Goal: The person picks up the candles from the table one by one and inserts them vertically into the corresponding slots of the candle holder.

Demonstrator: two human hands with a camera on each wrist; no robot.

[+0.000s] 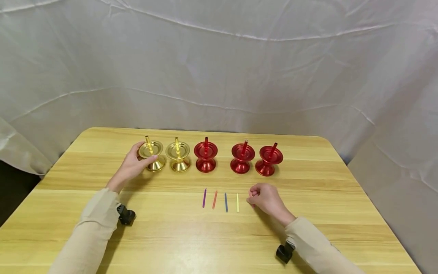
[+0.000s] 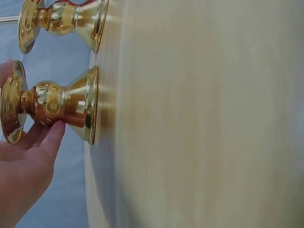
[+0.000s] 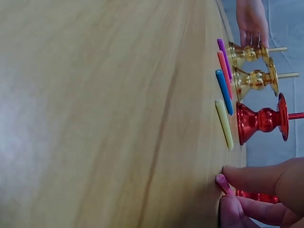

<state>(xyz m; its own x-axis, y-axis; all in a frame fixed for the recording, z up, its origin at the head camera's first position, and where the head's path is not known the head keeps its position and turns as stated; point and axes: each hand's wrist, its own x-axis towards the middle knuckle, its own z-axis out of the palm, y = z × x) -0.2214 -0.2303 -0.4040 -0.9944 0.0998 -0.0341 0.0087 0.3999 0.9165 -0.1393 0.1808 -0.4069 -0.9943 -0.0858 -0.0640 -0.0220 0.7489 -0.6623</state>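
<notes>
Take the yellow candle (image 1: pixel 237 203) as landmark: it lies on the table (image 1: pixel 178 236) with its long axis running straight away from the person. The pink candle (image 3: pixel 221 180) is just to its right, in the right hand (image 1: pixel 268 198), whose grip pinches it between thumb and fingertips. The head view shows only slivers of pink at the fingers; the right wrist view shows one round end jutting from the pinch, pointing back toward the person. Its long axis runs roughly near to far, the far end leaning slightly left; whether it touches the table I cannot tell.

Left of the yellow candle, in order, lie the blue candle (image 1: pixel 226 202), the orange candle (image 1: pixel 214 199) and the purple candle (image 1: pixel 204 198). Blue tips its far end slightly left, orange and purple slightly right.

Beyond and well left of the landmark, the left hand (image 1: pixel 132 164) has its grip around the left gold holder (image 1: pixel 156 165). From above it appears at the dish; the left wrist view also reveals fingers touching the waist below, and the base on the table. This holder stands upright, its tube pointing up.

Nearer the landmark, still beyond and left, stand the right gold holder (image 1: pixel 180 165) and the left red holder (image 1: pixel 205 165). The middle red holder (image 1: pixel 240 166) is straight beyond it, the right red holder (image 1: pixel 265 168) beyond and right.
</notes>
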